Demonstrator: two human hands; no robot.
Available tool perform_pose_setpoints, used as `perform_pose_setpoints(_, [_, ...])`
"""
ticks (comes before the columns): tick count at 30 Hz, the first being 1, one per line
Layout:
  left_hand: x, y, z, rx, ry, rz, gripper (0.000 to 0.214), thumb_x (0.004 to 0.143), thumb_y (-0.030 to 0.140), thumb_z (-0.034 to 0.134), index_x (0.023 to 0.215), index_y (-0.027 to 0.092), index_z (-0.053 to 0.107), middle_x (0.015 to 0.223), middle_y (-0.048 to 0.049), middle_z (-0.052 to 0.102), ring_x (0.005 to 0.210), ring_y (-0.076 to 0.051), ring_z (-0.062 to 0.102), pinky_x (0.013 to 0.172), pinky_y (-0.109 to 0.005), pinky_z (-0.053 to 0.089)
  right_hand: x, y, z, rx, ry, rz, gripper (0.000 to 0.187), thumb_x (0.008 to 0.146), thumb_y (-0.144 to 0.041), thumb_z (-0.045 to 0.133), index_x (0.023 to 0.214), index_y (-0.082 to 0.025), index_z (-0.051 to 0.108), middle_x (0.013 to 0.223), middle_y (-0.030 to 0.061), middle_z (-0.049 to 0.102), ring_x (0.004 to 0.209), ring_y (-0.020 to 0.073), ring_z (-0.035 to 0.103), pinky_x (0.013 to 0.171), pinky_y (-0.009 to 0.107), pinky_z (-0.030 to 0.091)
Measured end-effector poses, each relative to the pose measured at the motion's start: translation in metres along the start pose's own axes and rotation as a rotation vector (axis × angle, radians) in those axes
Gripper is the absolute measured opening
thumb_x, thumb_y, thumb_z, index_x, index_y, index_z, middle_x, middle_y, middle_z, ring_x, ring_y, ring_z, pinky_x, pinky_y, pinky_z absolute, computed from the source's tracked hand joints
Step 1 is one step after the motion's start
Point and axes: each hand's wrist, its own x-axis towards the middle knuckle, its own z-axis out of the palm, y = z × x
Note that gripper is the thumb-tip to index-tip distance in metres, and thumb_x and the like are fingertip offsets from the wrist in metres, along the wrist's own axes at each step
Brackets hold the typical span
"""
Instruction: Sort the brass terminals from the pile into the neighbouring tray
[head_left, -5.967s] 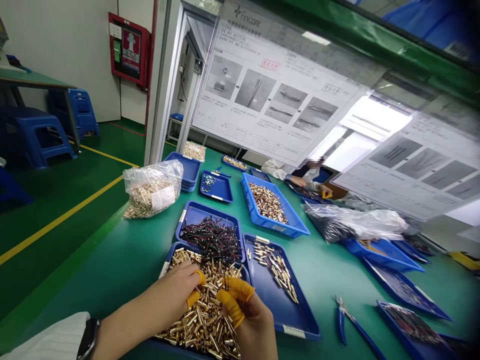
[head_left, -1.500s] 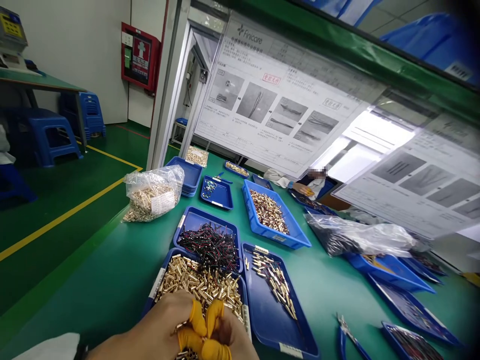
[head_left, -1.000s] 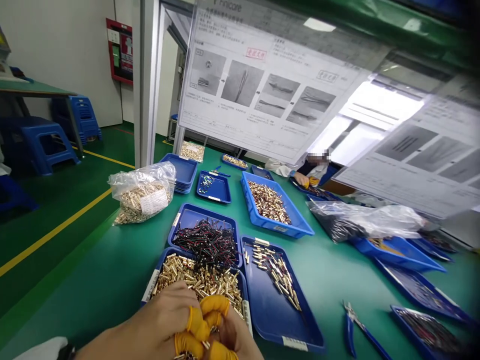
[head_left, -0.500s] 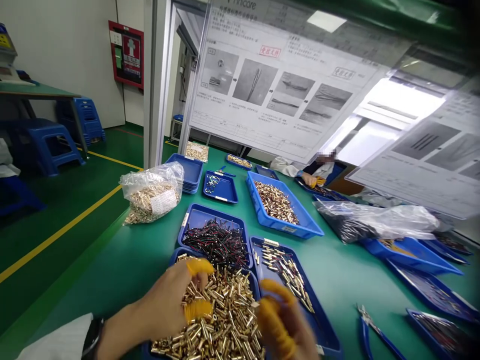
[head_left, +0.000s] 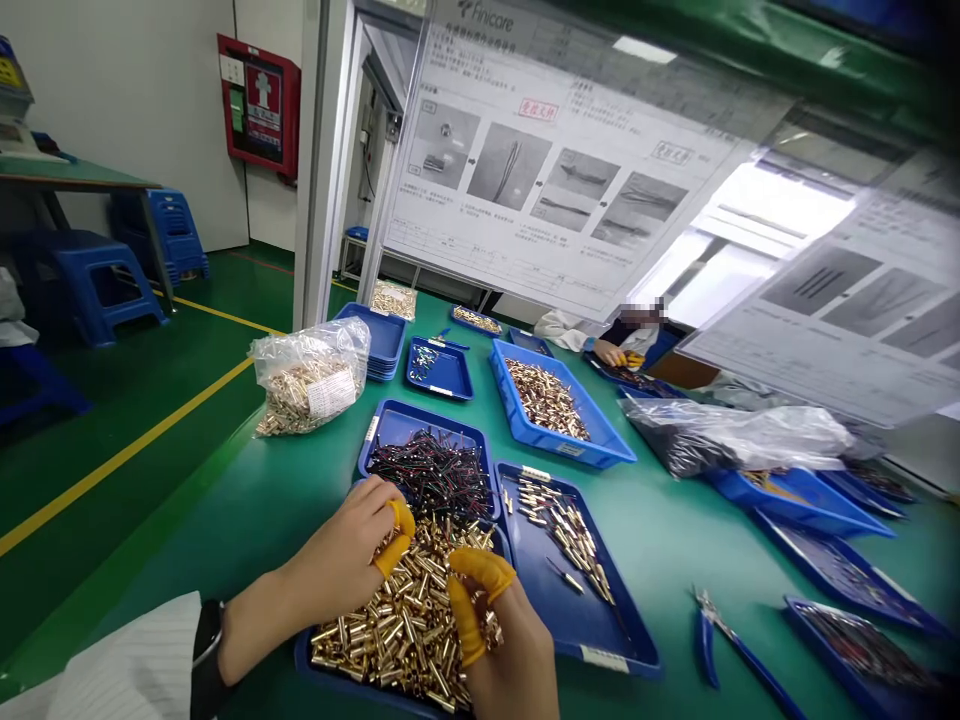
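Note:
My left hand [head_left: 352, 548], in yellow finger cots, is at the left side of the tray of brass tubes [head_left: 409, 625]. Its thumb and index tips are pressed together; what they pinch is too small to make out. My right hand [head_left: 506, 625], also in yellow cots, hovers over the right side of these tubes. Thumb and index meet at the tips there, and anything between them is unclear. Just beyond lies a blue tray of thin black and red wires [head_left: 435, 470]. To the right, a long blue tray [head_left: 600, 630] holds brass tubes with wires, one [head_left: 566, 575] lying apart.
Blue-handled pliers [head_left: 705, 630] lie at right, near trays of wires [head_left: 862, 640]. Farther back are a blue bin [head_left: 592, 450] of brass parts, a bagged batch of brass parts [head_left: 307, 390] and stacked trays [head_left: 379, 335]. Another person's hands [head_left: 619, 355] work across the table.
My right hand has moved left from the long tray to over the brass tubes. My left thumb and index have closed together. The lone wired tube in the long tray now shows.

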Motion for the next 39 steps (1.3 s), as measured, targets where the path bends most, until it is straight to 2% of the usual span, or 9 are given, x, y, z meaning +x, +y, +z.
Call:
perform_pose_setpoints(4, [-0.005,0.014,-0.003,-0.076,-0.034,0.171,0.018,0.084,0.004,0.036,0.089,0.016,0.049,0.091,-0.0073,0.053,0.089,-0.021,0.045,0.081,-0.036,0.042,-0.002,0.001,0.001,-0.014,-0.052,-0.032,0.019,0.083,-0.014,0.050,0.097,-0.020,0.060,0.085,0.0074,0.067,0.077,0.0194,0.065,0.065,0.026,0.051])
perform_pose_setpoints(8, [-0.009,0.020,0.002,-0.205,-0.012,0.181,0.019,0.086,0.006,0.034,0.094,0.017,0.048,0.090,-0.0072,0.055,0.089,-0.020,0.049,0.084,-0.034,0.041,-0.005,0.000,0.005,0.030,-0.121,0.064,0.015,0.084,-0.019,0.050,0.087,-0.019,0.064,0.073,0.0057,0.067,0.064,0.0183,0.064,0.056,0.024,0.049])
perform_pose_setpoints(12, [-0.011,0.018,0.009,-0.339,-0.004,-0.027,0.018,0.085,0.009,0.038,0.096,0.020,0.049,0.092,-0.0043,0.057,0.088,-0.018,0.052,0.080,-0.030,0.043,-0.006,-0.004,0.005,0.149,-0.199,0.220,0.016,0.085,-0.021,0.048,0.092,-0.016,0.061,0.078,0.0078,0.068,0.065,0.0181,0.063,0.059,0.024,0.048])
perform_pose_setpoints(15, [-0.011,0.017,0.013,-0.451,-0.011,-0.204,0.012,0.084,0.013,0.044,0.091,0.021,0.050,0.088,-0.0023,0.058,0.085,-0.018,0.054,0.078,-0.030,0.043,-0.005,-0.008,0.006,0.228,-0.240,0.293,0.020,0.087,-0.024,0.041,0.087,-0.016,0.059,0.062,0.0042,0.066,0.054,0.0161,0.060,0.053,0.023,0.044])
perform_pose_setpoints(21, [-0.008,0.017,0.016,-0.659,-0.062,-0.270,0.009,0.079,0.016,0.052,0.086,0.021,0.053,0.086,-0.0011,0.058,0.081,-0.018,0.054,0.078,-0.031,0.042,-0.006,-0.012,0.009,0.390,-0.213,0.345,0.031,0.087,-0.045,0.039,0.075,-0.019,0.050,0.048,-0.0008,0.059,0.046,0.0141,0.055,0.047,0.022,0.037])
perform_pose_setpoints(27, [-0.011,0.018,0.015,-0.699,-0.075,-0.356,0.005,0.082,0.020,0.048,0.087,0.021,0.048,0.085,-0.0011,0.052,0.083,-0.018,0.050,0.078,-0.033,0.040,-0.006,-0.014,0.009,0.630,-0.219,0.416,0.033,0.087,-0.050,0.041,0.079,-0.020,0.051,0.048,-0.0026,0.059,0.048,0.0132,0.056,0.056,0.025,0.042])
perform_pose_setpoints(32, [-0.009,0.020,0.011,-0.708,-0.056,-0.333,0.002,0.083,0.020,0.046,0.084,0.021,0.045,0.084,-0.0006,0.050,0.082,-0.017,0.049,0.079,-0.033,0.039,0.000,-0.017,0.009,0.988,-0.247,0.479,0.030,0.080,-0.050,0.053,0.078,-0.021,0.049,0.058,-0.0011,0.064,0.042,0.0108,0.057,0.044,0.022,0.042])
perform_pose_setpoints(36, [-0.002,0.018,0.000,-0.566,-0.093,-0.391,0.003,0.082,0.021,0.047,0.085,0.020,0.048,0.085,-0.0012,0.053,0.080,-0.018,0.049,0.074,-0.032,0.040,0.007,-0.017,0.002,0.976,-0.216,0.561,0.030,0.071,-0.045,0.067,0.077,-0.018,0.055,0.056,-0.0007,0.066,0.043,0.0110,0.058,0.047,0.022,0.045])
perform_pose_setpoints(39, [0.002,0.016,-0.012,-0.401,-0.225,-0.376,0.008,0.081,0.019,0.047,0.088,0.021,0.052,0.086,-0.0009,0.053,0.081,-0.019,0.050,0.073,-0.031,0.040,0.010,-0.016,-0.004,0.891,-0.178,0.586,0.026,0.069,-0.039,0.071,0.066,-0.018,0.057,0.043,-0.0037,0.060,0.042,0.0111,0.056,0.050,0.022,0.044])
